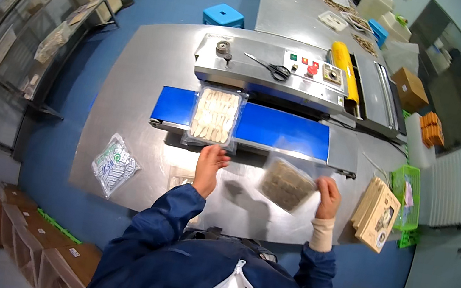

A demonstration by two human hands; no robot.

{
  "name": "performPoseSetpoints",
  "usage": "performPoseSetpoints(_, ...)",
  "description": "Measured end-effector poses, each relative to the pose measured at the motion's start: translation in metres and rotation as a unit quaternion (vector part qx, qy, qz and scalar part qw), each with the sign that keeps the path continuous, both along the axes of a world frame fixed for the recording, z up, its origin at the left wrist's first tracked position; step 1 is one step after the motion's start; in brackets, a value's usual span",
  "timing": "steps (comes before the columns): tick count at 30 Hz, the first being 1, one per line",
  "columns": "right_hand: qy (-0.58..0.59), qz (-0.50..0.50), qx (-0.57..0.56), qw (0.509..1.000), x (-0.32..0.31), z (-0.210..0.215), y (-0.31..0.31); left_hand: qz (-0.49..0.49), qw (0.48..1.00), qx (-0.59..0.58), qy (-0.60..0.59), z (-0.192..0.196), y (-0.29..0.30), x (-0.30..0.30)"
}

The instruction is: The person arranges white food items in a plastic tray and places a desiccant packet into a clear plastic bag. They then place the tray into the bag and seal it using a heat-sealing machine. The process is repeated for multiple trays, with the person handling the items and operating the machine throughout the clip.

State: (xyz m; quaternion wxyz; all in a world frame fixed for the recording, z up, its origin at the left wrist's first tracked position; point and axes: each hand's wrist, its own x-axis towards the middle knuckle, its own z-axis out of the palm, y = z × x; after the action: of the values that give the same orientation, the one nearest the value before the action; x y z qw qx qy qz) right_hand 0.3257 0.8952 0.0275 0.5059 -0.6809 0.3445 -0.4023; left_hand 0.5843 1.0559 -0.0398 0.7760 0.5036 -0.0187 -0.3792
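Note:
A clear plastic bag around a tray of pale sliced pieces lies on the blue conveyor belt of a sealing machine. My left hand is just at the bag's near edge, fingers loosely bent and apart, with nothing seen in them. Off to the right, my right hand grips the side of a clear bagged pack with brownish-grey contents, held tilted above the steel table and slightly blurred. Under my left forearm, another clear pack is partly hidden.
Black scissors rest on top of the machine. A printed plastic packet lies at the table's left. Flat printed cartons stand at the right edge beside a green basket. Beyond the table is a blue stool.

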Motion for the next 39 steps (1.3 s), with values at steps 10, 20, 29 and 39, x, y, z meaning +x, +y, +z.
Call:
performPoseSetpoints(10, 0.028, 0.015, -0.025, 0.999, -0.032, 0.003, -0.031, 0.218, 0.961, -0.029, 0.170, -0.063, 0.053, 0.102)
performPoseSetpoints(20, 0.042, 0.032, -0.031, 0.998, -0.021, 0.002, -0.028, 0.279, 0.920, -0.122, 0.249, -0.065, 0.058, 0.147)
performPoseSetpoints(29, 0.049, 0.045, -0.038, 0.997, -0.024, 0.001, -0.015, 0.306, 0.899, -0.179, 0.256, -0.093, 0.082, 0.194)
performPoseSetpoints(39, 0.043, 0.037, -0.031, 0.998, -0.015, 0.009, 0.003, 0.301, 0.890, -0.298, 0.166, -0.105, 0.128, 0.204)
